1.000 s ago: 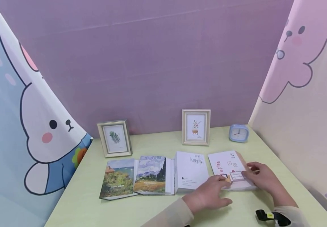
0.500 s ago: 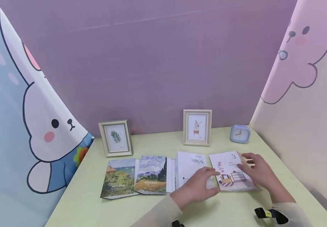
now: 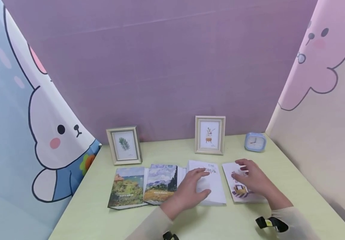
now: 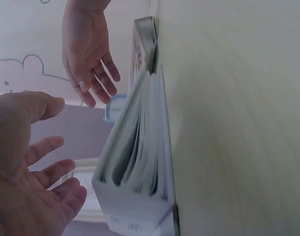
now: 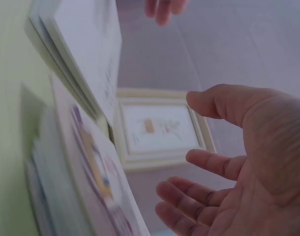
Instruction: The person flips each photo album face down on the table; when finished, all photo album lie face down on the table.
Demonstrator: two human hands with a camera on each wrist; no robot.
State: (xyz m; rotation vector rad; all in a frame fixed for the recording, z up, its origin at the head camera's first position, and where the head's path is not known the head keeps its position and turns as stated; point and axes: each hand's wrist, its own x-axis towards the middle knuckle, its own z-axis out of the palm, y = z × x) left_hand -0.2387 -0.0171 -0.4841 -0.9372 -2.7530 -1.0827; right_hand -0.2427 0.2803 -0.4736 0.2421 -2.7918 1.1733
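Four books lie in a row on the pale green table (image 3: 100,213). My left hand (image 3: 197,180) is open with its fingers spread over the white book (image 3: 212,191); in the left wrist view the left hand (image 4: 34,172) is just off that thick white book (image 4: 140,162). My right hand (image 3: 248,178) is open above the illustrated book (image 3: 238,193) at the right end. In the right wrist view the right hand (image 5: 228,172) hovers apart from the illustrated cover (image 5: 91,167). Neither hand holds anything.
Two albums with painted covers (image 3: 127,188) (image 3: 162,183) lie left of the white book. Behind stand two picture frames (image 3: 124,145) (image 3: 209,134) and a small blue clock (image 3: 254,141). Cartoon curtains close in the left and right sides, a purple wall the back.
Both hands let go of the illustrated book's near edge. The left hand moved left over the white book; the right hand shifted up over the illustrated cover.
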